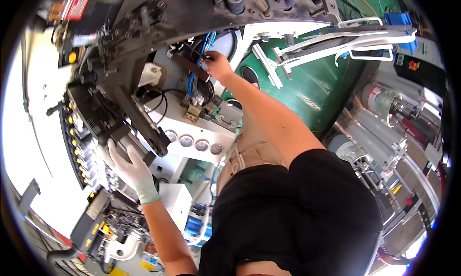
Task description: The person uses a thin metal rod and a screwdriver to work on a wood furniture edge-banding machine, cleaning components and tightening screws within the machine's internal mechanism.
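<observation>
My left hand [128,169], in a white glove with a green cuff edge, has its fingers spread beside a grey metal block [130,142] on the dark machine head. Nothing shows in its grasp. Bare and closed, my right hand [218,67] reaches inside the machine, next to blue tubes [191,84] and a brown strip [188,64]. Its fingertips pinch together near a thin black cable; whatever they grip is too small to make out. Below it, a bundle of grey cables [203,91] runs down to a brass-coloured fitting [191,115].
Several round pressure gauges [186,141] sit on a white panel below the fittings. A dark machine plate [192,16] spans overhead. White rails and frames [345,43] stand over the green floor [312,84]. More machinery [384,132] fills the right side.
</observation>
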